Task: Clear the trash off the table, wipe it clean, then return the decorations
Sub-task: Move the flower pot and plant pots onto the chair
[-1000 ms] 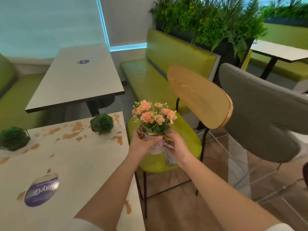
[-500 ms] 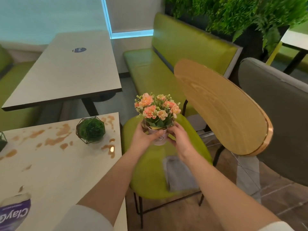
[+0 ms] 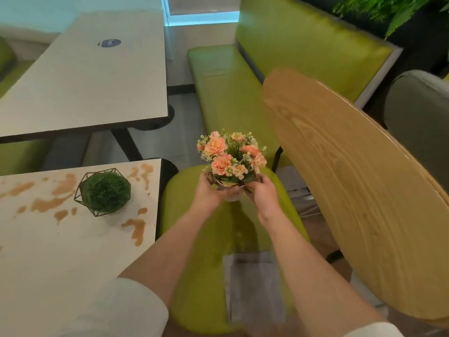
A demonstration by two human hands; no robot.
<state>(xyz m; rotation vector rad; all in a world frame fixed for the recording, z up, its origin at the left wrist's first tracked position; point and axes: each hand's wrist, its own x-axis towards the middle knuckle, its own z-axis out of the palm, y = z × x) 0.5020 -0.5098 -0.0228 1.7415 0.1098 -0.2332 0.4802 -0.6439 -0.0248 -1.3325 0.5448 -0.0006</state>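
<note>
Both grips are wrapped around one thing: the left hand (image 3: pixel 208 190) and the right hand (image 3: pixel 261 194) cup the small pale flower pot (image 3: pixel 230 194) from either side, fingers curled round its rim, holding it over the far end of the lime-green chair seat (image 3: pixel 194 276). I cannot tell whether the pot's base touches the seat or hangs just above it. Peach and pink artificial flowers (image 3: pixel 230 156) rise out of the pot above the hands.

From where I stand, the biggest thing near the person is the wooden chair back (image 3: pixel 352 190), tilted, off to the right of the arms. Behind it runs a long green bench seat (image 3: pixel 279 69) against the wall, with a grey upholstered chair (image 3: pixel 418 113) at the far right. To the left is the pale counter (image 3: pixel 60 251) being cleaned, splashed with brown liquid stains (image 3: pixel 136 229) across its far part and near its right edge. A second counter (image 3: pixel 97 81) stands beyond it, with a dark round sticker (image 3: pixel 109 43) on top.

On the stained counter, near its far right corner, sits a green moss ball in a wire geometric frame (image 3: pixel 104 192), well apart from the flower pot. A grey folded cloth (image 3: pixel 252 290) lies on the near part of the chair seat, between the person's forearms. White sleeves (image 3: pixel 116 310) show at the bottom of the view.
</note>
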